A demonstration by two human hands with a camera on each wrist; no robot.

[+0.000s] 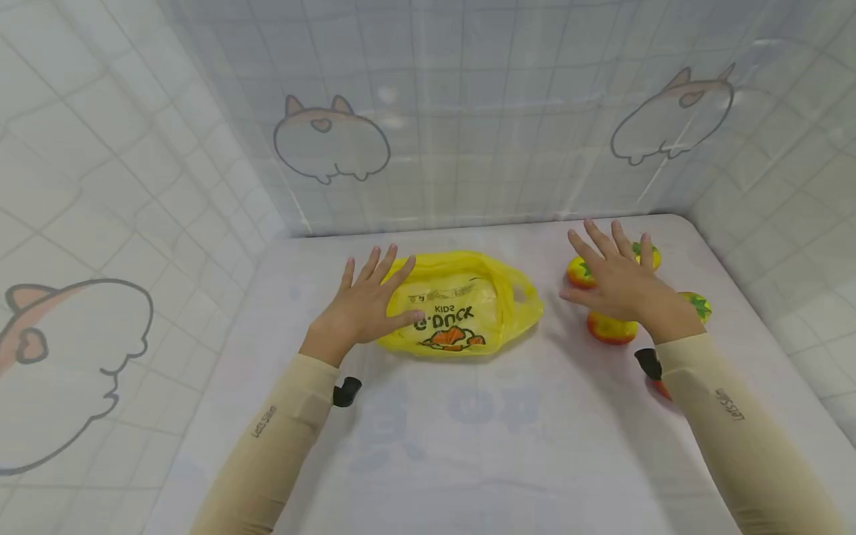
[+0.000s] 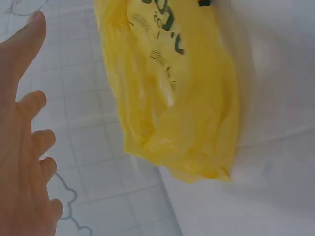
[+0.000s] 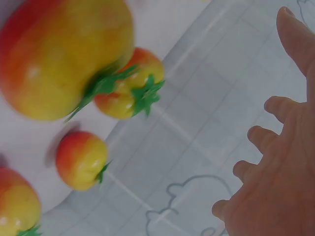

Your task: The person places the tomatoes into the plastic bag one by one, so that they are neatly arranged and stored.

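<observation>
A yellow plastic bag (image 1: 461, 305) with printed letters and an orange duck picture lies on the white table, its mouth spread and handle loops to the right. Over its left end hovers my left hand (image 1: 364, 306), fingers spread, holding nothing; the left wrist view shows this hand (image 2: 24, 137) apart from the bag (image 2: 197, 118). My right hand (image 1: 622, 286), also spread and holding nothing, is above several red-and-yellow tomatoes (image 1: 611, 328) with green leafy tops. It partly hides them. In the right wrist view the nearest tomato (image 3: 64, 59) looms large, away from the hand (image 3: 275, 172).
White tiled-pattern walls (image 1: 468, 171) with corgi drawings enclose the table (image 1: 468, 453) at the back and both sides. Another red fruit (image 1: 662, 388) is mostly covered by my right forearm. Beige sleeves cover both arms, with a black piece (image 1: 346, 391) at the left wrist.
</observation>
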